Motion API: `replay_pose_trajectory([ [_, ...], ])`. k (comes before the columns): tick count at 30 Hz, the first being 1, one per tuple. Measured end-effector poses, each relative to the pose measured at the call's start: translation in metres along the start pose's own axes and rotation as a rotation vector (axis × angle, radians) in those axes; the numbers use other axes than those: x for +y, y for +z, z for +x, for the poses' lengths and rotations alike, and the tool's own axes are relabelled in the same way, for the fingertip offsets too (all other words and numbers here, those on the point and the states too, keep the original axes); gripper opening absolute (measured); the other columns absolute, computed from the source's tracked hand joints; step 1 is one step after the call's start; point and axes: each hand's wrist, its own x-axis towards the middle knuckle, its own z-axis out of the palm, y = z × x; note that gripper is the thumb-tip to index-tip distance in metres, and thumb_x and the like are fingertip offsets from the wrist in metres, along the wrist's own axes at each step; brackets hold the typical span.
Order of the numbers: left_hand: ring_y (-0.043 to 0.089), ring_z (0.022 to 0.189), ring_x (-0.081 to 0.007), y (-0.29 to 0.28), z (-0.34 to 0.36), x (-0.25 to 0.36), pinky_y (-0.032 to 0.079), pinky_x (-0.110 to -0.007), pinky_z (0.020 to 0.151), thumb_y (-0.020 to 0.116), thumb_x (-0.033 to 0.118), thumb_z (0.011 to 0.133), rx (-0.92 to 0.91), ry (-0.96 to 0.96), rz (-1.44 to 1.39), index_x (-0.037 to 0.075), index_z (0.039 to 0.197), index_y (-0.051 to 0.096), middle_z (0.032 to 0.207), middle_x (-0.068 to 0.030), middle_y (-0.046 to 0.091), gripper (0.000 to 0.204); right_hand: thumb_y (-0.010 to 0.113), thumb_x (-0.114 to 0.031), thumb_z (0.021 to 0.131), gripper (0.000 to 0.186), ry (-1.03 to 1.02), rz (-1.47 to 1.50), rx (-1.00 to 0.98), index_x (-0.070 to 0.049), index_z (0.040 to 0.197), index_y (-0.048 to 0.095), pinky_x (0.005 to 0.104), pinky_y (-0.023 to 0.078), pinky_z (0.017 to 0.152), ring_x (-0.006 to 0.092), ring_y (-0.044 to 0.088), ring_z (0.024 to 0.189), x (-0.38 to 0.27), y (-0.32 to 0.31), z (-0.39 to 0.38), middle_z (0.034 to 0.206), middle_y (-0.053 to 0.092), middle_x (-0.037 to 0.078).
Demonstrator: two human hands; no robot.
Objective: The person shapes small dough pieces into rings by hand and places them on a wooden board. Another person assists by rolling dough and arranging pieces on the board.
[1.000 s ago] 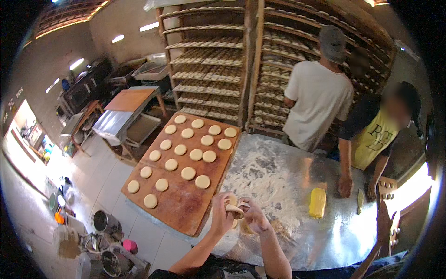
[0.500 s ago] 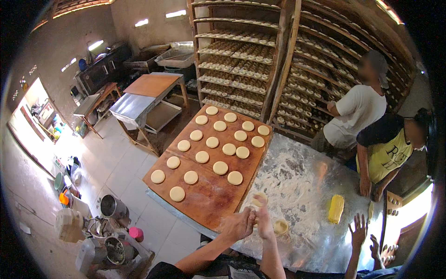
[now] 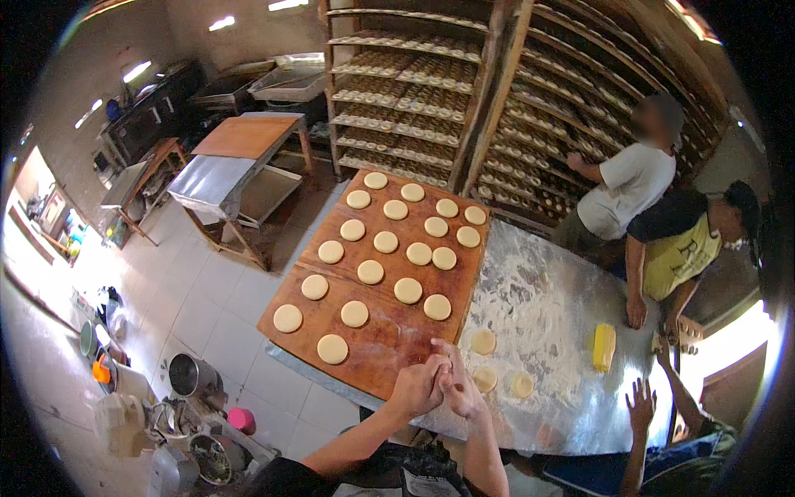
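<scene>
My left hand (image 3: 420, 388) is closed, its fingers wrapped and pressed against my right hand; what it holds, if anything, is hidden. My right hand (image 3: 462, 389) rests against it with some fingers stretched out. Both are over the near right corner of a brown board (image 3: 373, 338) bearing several round, flat, pale dough discs (image 3: 370, 272). Just right of my right hand, a dough disc (image 3: 484, 380) lies on the floured metal table (image 3: 571, 290). Close by lie another disc (image 3: 484, 341) and a third disc (image 3: 522, 384).
A yellow block (image 3: 604, 347) sits on the table's right side. One person (image 3: 629, 182) stands by tall racks (image 3: 497, 108) of dough rounds; another person (image 3: 679, 248) leans at the far right edge. A third person's hand (image 3: 640, 403) is raised nearby. Pots (image 3: 195, 375) stand lower left.
The view has shifted slightly. My right hand's fingers have come lower, toward my left hand. Three discs now show beside my hands, where two were visible. The co-worker's second hand at right has reached farther.
</scene>
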Motion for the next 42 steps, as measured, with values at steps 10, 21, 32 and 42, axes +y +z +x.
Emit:
replay_pose_trajectory([
  [10,0.067,0.07,-0.0423,-0.036,0.009,-0.019,0.051,-0.049,0.058,0.048,0.027,0.105,-0.136,-0.194,-0.051,0.007,0.107,0.052,0.081,-0.0183,0.066,0.021,0.041,-0.075,0.093,0.085,-0.347,0.422,-0.427,-0.005,0.14,0.033,0.0341,0.052,0.068,0.0258,0.064,0.078,0.026,0.019,0.028,0.108,0.062,0.022],
  [21,0.066,0.089,-0.0404,-0.046,0.01,-0.03,0.052,-0.05,0.081,0.047,0.036,0.105,-0.234,-0.497,-0.28,0.004,0.116,0.051,0.098,-0.0227,0.066,0.033,0.053,-0.062,0.096,0.076,0.212,0.283,-0.062,-0.007,0.145,0.032,0.0403,0.053,0.082,0.0257,0.064,0.094,0.046,0.013,0.012,0.109,0.062,0.019],
  [32,0.052,0.114,-0.0443,-0.057,-0.011,-0.062,0.041,-0.058,0.094,0.069,0.025,0.088,-0.476,-0.27,0.599,0.01,0.137,0.046,0.123,-0.0239,0.054,0.057,0.07,-0.024,0.086,0.074,0.12,-1.316,0.003,-0.009,0.148,0.031,0.0562,0.044,0.1,0.051,0.054,0.116,0.032,0.038,0.0,0.122,0.056,0.032],
  [42,0.05,0.119,-0.0442,-0.047,0.002,-0.055,0.041,-0.058,0.097,0.075,0.022,0.082,-0.472,-0.368,0.547,0.017,0.14,0.046,0.125,-0.0217,0.052,0.065,0.07,-0.027,0.086,0.076,0.198,-1.307,0.01,-0.013,0.15,0.031,0.0559,0.041,0.105,0.0524,0.049,0.124,0.028,0.035,0.01,0.126,0.053,0.035],
])
